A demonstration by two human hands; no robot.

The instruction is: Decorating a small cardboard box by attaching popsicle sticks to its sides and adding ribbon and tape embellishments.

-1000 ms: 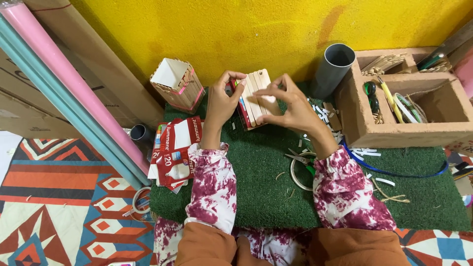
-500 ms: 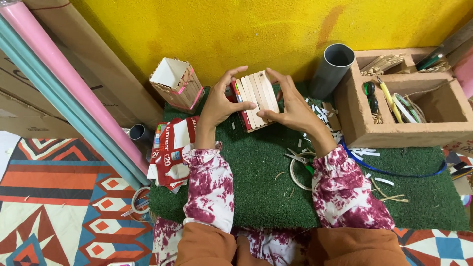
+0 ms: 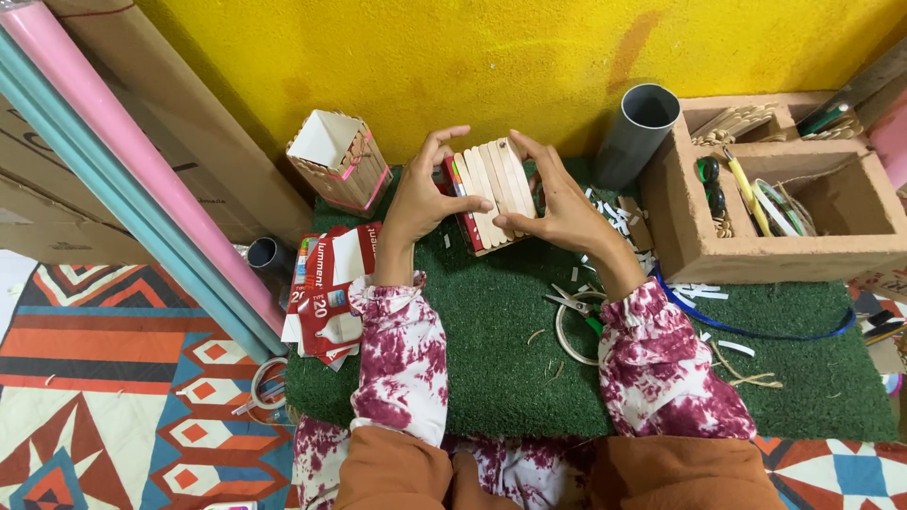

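A green turf mat (image 3: 529, 378) is lying against the yellow wall; one brick-coloured open box (image 3: 756, 250) is sitting at its right end, one grey pipe (image 3: 635, 132) beside it. One small stick-walled box (image 3: 342, 162) is standing left. One panel of flat wooden sticks (image 3: 493, 194) is being held above the mat: left hand (image 3: 423, 200) is gripping its left edge, right hand (image 3: 565, 210) its right edge, both thumbs pressing the face. One pair of scissors (image 3: 574, 304) is lying below.
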